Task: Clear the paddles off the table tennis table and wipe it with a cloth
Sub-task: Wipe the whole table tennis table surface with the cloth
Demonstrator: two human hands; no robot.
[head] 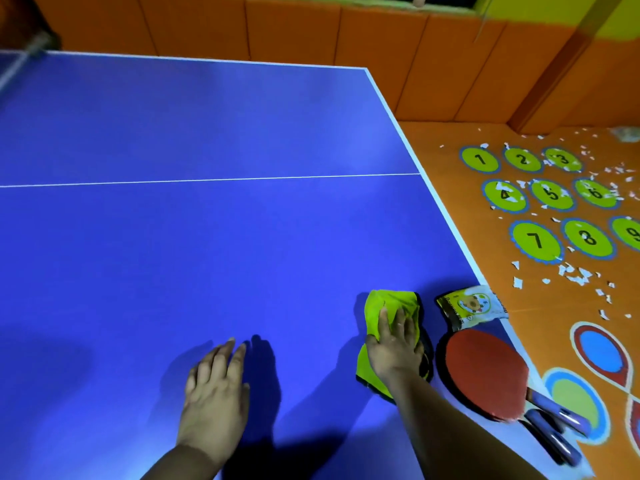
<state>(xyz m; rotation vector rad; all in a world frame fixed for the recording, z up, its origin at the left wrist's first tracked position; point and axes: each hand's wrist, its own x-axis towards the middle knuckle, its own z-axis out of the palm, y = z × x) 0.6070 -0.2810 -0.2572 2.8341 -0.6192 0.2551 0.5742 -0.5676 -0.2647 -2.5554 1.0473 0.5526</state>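
The blue table tennis table (pixel 207 244) fills most of the head view. A crumpled green cloth (pixel 388 306) lies near its right edge, and my right hand (pixel 394 344) presses flat on it with straight fingers. My left hand (pixel 214 386) rests flat on the bare blue surface to the left of the cloth, holding nothing. Two stacked paddles (pixel 485 372), the top one red-faced with blue handles pointing to the lower right, lie at the table's right edge, just right of the cloth.
A small printed packet (pixel 471 306) lies at the table edge beyond the paddles. The net (pixel 17 60) shows at the far left. Right of the table, an orange floor mat (pixel 554 209) with numbered green circles is strewn with white paper scraps. Orange padded walls stand behind.
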